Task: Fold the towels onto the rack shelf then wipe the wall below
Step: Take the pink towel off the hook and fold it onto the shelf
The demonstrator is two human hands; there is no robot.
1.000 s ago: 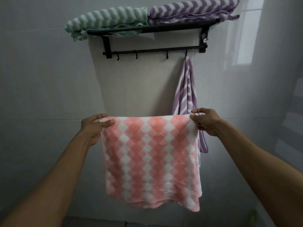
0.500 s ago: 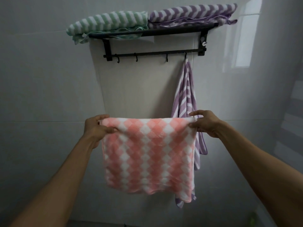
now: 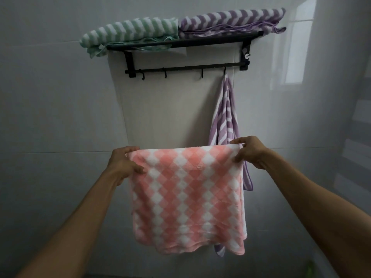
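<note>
The pink towel (image 3: 187,199) has been drawn slightly wider since earlier. Its top corners are pinched by the left hand (image 3: 123,163) and right hand (image 3: 250,152). It is judged soft, light and limp, best held at the corners.

A black metal rack shelf (image 3: 210,40) is fixed high on the tiled wall (image 3: 50,97). Two folded towels lie on it side by side and touching: a green-and-white striped towel (image 3: 128,31) on the left, its end overhanging the shelf's left edge, and a purple-and-white striped towel (image 3: 230,20) on the right. Below the shelf runs a black hook rail (image 3: 184,67); a second purple striped towel (image 3: 225,117) hangs from its rightmost hook.
</note>
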